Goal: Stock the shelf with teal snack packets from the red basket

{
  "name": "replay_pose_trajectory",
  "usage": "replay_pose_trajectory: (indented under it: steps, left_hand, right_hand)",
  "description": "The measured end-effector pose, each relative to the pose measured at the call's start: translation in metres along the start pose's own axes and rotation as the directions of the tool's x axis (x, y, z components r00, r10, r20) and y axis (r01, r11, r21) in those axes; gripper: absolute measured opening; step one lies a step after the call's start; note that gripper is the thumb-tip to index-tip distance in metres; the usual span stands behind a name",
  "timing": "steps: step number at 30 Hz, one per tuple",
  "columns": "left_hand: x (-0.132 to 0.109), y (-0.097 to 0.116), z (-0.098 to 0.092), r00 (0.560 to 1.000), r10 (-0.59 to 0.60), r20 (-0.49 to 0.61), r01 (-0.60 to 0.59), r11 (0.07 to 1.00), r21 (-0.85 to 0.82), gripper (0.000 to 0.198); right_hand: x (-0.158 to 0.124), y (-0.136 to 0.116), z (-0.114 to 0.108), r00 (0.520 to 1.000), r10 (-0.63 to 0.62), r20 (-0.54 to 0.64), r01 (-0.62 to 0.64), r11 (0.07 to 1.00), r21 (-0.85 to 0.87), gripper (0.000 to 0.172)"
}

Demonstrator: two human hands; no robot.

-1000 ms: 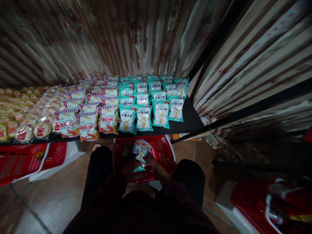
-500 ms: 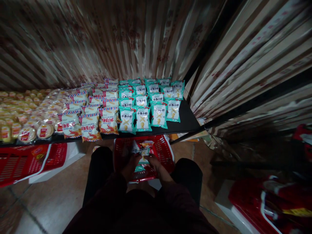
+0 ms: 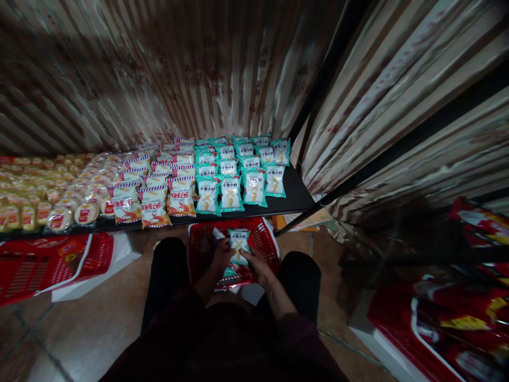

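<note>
Between my knees stands a red plastic basket [image 3: 267, 241] with a few snack bags in it. Above it, a teal and white snack bag [image 3: 239, 245] is held upright with its printed front towards me. My left hand [image 3: 221, 255] grips its left side, the fingers curled. On its lower right edge, my right hand [image 3: 256, 264] has thumb and fingers closed. Another teal bag [image 3: 229, 271] lies lower in the basket, partly hidden by my hands. Just ahead, rows of the same teal snack bags [image 3: 209, 195] lie on the black shelf [image 3: 292, 197].
Left of the teal bags lie orange and white snack bags [image 3: 154, 207], then round wrapped biscuits [image 3: 86, 213]. Another red basket [image 3: 35, 265] stands under the shelf at left. A black metal bar [image 3: 302, 218] slants at right, near a red basket of packets [image 3: 413, 318].
Both hands have raised the teal snack bag a little out of the basket, and its front now faces me more fully. The view has shifted slightly.
</note>
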State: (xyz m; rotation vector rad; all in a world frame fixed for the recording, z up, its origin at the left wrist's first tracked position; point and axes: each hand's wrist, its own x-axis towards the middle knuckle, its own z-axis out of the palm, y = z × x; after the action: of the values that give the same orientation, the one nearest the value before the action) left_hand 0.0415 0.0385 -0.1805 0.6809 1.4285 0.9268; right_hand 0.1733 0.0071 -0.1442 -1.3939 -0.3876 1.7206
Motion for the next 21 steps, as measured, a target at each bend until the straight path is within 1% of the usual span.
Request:
replay_pose_trajectory:
  steps: [2,5,7,10,14,17,21]
  left_hand:
    - [-0.008,0.008,0.001,0.999,0.045,0.001,-0.045,0.999,0.023,0.046]
    - [-0.019,0.021,0.004,0.986,0.166,0.022,-0.168,0.982,0.087,0.046]
    - [-0.026,0.029,0.006,0.970,0.239,0.039,-0.242,0.962,0.126,0.045]
    - [-0.033,0.039,0.008,0.944,0.325,0.060,-0.331,0.929,0.167,0.044]
    - [-0.043,0.049,0.012,0.894,0.434,0.110,-0.448,0.868,0.215,0.041]
    - [-0.053,0.056,0.016,0.865,0.489,0.114,-0.499,0.813,0.299,0.037]
    - [-0.065,0.064,0.021,0.831,0.553,0.057,-0.522,0.740,0.425,0.034]
  right_hand:
    - [-0.005,-0.005,0.000,1.000,-0.028,0.005,0.028,1.000,-0.002,0.051]
    - [-0.012,-0.012,0.000,0.995,-0.094,0.029,0.094,0.996,0.004,0.054]
    - [-0.015,-0.015,0.001,0.989,-0.142,0.044,0.141,0.990,0.025,0.054]
    - [-0.019,-0.020,0.001,0.982,-0.180,0.060,0.178,0.983,0.041,0.050]
    - [-0.026,-0.028,0.001,0.974,-0.220,0.053,0.217,0.975,0.057,0.050]
    - [-0.032,-0.035,0.004,0.967,-0.253,0.039,0.251,0.966,0.063,0.052]
    - [-0.038,-0.038,0.010,0.945,-0.328,-0.007,0.327,0.941,0.085,0.059]
